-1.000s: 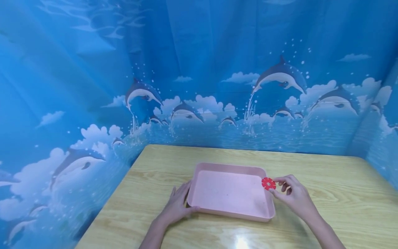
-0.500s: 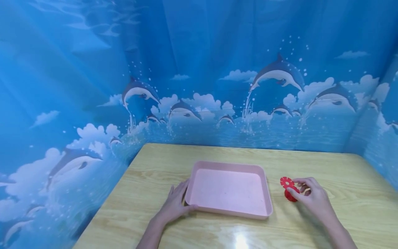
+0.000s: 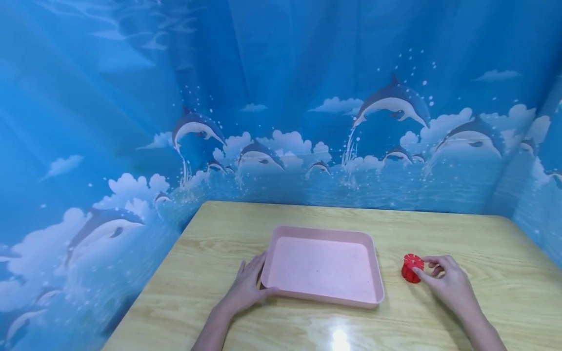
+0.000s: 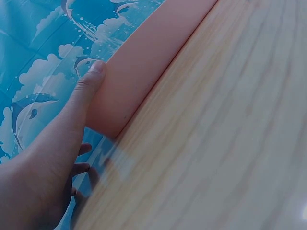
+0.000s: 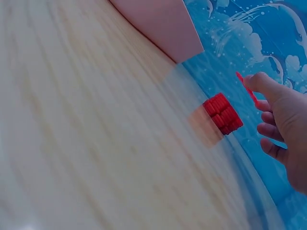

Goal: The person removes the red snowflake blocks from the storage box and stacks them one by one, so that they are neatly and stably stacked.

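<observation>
A pink rectangular tray lies on the table. My left hand rests against its near left corner, fingers along the left wall and the thumb laid on the front wall. To the right of the tray stands a short stack of red notched discs. Between thumb and fingertips, my right hand pinches one red notched disc. In the right wrist view a gap shows between this disc and the stack; in the head view it covers the stack's top.
The wood-grain table extends beyond the tray and stack on all sides. Behind it and to both sides hangs a blue curtain printed with dolphins and clouds.
My right hand has carried the red disc away from the tray's right edge, rightward and then down to over the stack. My left hand stays on the tray corner.
</observation>
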`<state>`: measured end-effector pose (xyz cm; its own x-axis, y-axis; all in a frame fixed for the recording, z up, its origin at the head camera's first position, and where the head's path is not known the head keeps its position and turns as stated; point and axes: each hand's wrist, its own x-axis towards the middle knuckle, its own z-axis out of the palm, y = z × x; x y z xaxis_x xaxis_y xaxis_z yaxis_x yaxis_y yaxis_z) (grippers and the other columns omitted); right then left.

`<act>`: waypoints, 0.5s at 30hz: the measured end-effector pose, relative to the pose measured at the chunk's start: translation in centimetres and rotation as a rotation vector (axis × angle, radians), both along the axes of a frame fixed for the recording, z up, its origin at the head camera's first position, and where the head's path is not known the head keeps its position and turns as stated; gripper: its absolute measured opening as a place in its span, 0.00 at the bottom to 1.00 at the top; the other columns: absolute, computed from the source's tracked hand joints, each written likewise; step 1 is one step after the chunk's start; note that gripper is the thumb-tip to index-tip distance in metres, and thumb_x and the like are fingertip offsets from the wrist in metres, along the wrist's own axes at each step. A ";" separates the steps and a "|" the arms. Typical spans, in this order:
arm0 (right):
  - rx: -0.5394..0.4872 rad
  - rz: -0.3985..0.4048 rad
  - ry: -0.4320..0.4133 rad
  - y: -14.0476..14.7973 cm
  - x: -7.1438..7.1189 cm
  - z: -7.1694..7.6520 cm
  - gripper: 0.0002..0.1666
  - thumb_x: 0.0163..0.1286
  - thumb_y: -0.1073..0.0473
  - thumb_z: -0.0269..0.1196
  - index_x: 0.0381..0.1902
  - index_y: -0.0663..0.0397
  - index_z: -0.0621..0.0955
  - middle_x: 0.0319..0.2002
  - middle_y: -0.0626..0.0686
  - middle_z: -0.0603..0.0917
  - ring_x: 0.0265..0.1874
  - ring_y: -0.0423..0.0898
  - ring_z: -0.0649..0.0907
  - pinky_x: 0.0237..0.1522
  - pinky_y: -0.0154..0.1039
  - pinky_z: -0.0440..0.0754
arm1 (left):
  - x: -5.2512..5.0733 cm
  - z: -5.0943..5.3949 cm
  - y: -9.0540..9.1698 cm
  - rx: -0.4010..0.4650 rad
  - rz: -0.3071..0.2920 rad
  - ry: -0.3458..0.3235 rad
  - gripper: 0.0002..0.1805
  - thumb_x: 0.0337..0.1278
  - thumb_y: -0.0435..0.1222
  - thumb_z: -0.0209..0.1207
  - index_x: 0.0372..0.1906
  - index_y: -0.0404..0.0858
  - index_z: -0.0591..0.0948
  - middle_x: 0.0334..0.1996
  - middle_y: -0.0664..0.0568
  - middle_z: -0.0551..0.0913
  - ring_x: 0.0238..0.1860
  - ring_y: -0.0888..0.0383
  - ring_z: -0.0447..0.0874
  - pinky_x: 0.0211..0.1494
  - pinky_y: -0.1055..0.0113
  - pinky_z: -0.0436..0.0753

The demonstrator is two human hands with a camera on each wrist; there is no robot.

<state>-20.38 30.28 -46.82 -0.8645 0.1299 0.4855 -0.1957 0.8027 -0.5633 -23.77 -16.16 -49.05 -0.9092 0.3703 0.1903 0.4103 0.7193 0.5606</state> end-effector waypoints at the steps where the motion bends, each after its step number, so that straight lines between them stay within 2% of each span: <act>1: 0.006 -0.003 -0.001 0.0 0.0 -0.1 0.19 0.51 0.58 0.71 0.38 0.63 0.81 0.31 0.52 0.75 0.25 0.35 0.72 0.22 0.29 0.70 | 0.0 0.0 0.0 -0.001 0.000 0.002 0.53 0.45 0.59 0.61 0.72 0.44 0.49 0.69 0.49 0.55 0.68 0.49 0.47 0.67 0.47 0.34; 10: 0.029 -0.019 -0.058 0.5 0.1 -0.7 0.20 0.54 0.53 0.69 0.38 0.64 0.80 0.31 0.52 0.73 0.25 0.39 0.72 0.22 0.33 0.69 | 0.0 0.0 -0.1 0.002 -0.006 0.002 0.53 0.45 0.60 0.60 0.72 0.45 0.49 0.69 0.50 0.54 0.68 0.50 0.47 0.67 0.47 0.34; 15: 0.038 -0.016 -0.058 0.6 0.0 -1.0 0.20 0.53 0.54 0.70 0.38 0.63 0.80 0.31 0.52 0.74 0.25 0.39 0.72 0.22 0.33 0.70 | 0.0 -0.1 -0.1 0.001 -0.012 0.019 0.54 0.44 0.62 0.60 0.72 0.44 0.49 0.69 0.51 0.55 0.68 0.50 0.48 0.66 0.46 0.36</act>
